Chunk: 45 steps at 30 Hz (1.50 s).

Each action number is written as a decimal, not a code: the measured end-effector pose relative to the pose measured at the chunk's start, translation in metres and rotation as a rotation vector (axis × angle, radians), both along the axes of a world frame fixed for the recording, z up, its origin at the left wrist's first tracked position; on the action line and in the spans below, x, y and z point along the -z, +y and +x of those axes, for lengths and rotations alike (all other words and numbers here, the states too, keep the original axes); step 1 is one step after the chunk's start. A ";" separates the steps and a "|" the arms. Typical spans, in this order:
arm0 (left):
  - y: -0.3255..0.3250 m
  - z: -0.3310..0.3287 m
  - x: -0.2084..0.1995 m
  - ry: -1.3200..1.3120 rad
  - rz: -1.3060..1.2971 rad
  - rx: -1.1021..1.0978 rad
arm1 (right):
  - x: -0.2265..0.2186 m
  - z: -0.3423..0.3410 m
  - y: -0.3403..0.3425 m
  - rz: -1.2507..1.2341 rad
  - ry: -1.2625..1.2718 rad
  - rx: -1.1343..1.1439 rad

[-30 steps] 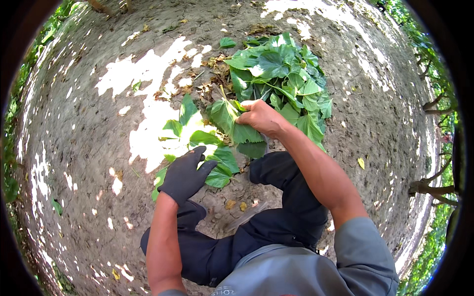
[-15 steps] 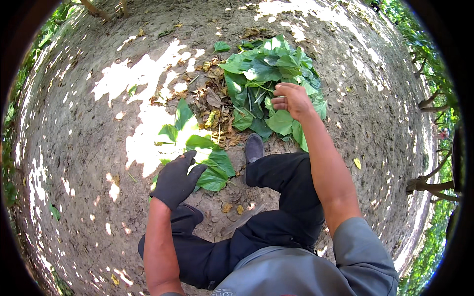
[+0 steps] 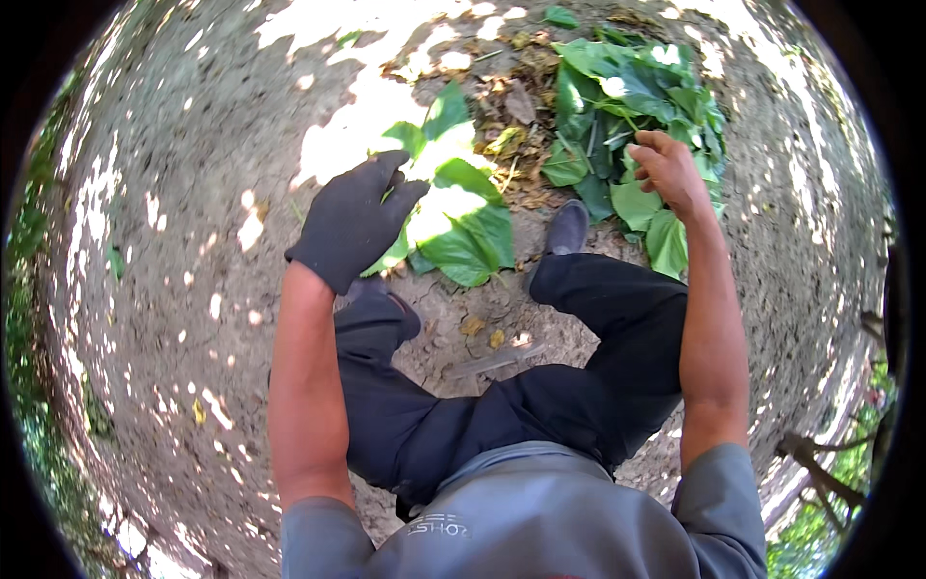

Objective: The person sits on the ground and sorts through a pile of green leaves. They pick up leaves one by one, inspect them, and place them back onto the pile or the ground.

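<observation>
My left hand point(image 3: 355, 224), in a dark grey glove, hovers at the lower left edge of a small group of large green leaves point(image 3: 477, 227) on the ground. Its thumb stands apart from the fingers, and I see nothing held. Bare, my right hand point(image 3: 670, 174) is over the near side of a bigger pile of green leaves point(image 3: 632, 92). Its fingers are loosely bent and apart, with no object visible in them. Stalks show among the leaves of that pile. I cannot tell whether either hand touches the leaves beneath it.
Dry brown leaves point(image 3: 519, 101) lie between the two green groups. My shoe point(image 3: 567, 228) is close to the larger pile. A flat greyish strip point(image 3: 497, 360) lies on the cracked soil between my legs. Branches point(image 3: 820, 468) stand at the lower right.
The view has shifted, so the leaves appear farther right. My left hand has moved up and forward over the small leaf group. My right hand has drawn toward the near right side of its pile.
</observation>
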<state>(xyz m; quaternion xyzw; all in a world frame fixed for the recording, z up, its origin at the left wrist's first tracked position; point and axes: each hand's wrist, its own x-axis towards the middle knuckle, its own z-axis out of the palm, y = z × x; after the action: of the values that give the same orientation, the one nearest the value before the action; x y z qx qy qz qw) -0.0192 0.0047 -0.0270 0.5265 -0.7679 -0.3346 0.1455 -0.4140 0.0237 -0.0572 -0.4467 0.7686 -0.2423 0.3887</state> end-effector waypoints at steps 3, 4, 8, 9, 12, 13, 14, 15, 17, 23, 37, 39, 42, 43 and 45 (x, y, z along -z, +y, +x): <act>-0.004 0.019 -0.007 -0.040 0.006 -0.100 | 0.004 0.016 -0.003 0.071 0.039 -0.086; -0.003 0.028 -0.006 -0.011 -0.007 -0.138 | 0.007 0.021 -0.004 0.097 0.042 -0.131; -0.003 0.054 -0.002 0.000 -0.101 -0.193 | 0.014 0.041 -0.009 0.167 0.056 -0.259; -0.002 0.058 -0.004 0.000 -0.077 -0.213 | 0.009 0.050 -0.011 0.174 0.059 -0.279; 0.001 0.067 -0.007 -0.064 -0.007 -0.239 | 0.019 0.061 -0.023 0.177 0.104 -0.388; 0.002 0.070 -0.008 -0.064 -0.001 -0.240 | 0.027 0.063 -0.029 0.158 0.161 -0.457; 0.003 0.074 -0.008 -0.063 0.005 -0.242 | 0.033 0.066 -0.035 0.138 0.219 -0.526; 0.004 0.078 -0.008 -0.067 0.012 -0.248 | 0.037 0.079 -0.043 0.181 0.271 -0.582; 0.007 0.085 -0.008 -0.066 0.019 -0.289 | 0.048 0.108 -0.051 0.196 0.299 -0.674; 0.013 0.110 -0.012 -0.145 -0.020 -0.303 | 0.121 0.196 -0.045 0.188 0.184 -0.793; 0.020 0.148 -0.015 -0.337 -0.069 -0.265 | 0.253 0.349 -0.017 0.029 0.351 -1.102; 0.020 0.152 -0.011 -0.340 -0.052 -0.280 | 0.275 0.356 -0.021 0.112 0.370 -1.136; 0.016 0.155 -0.009 -0.338 -0.071 -0.249 | 0.330 0.350 -0.026 0.217 0.512 -1.304; 0.016 0.157 -0.010 -0.342 -0.075 -0.248 | 0.338 0.350 -0.024 0.235 0.519 -1.287; 0.018 0.161 -0.012 -0.351 -0.084 -0.249 | 0.345 0.353 -0.020 0.259 0.478 -1.148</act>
<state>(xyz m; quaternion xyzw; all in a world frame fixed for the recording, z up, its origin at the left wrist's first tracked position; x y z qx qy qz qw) 0.1415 0.0230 -0.0151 0.6611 -0.7236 -0.1848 0.0717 -0.0606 0.0036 -0.4026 -0.7788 0.4955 0.2059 0.3251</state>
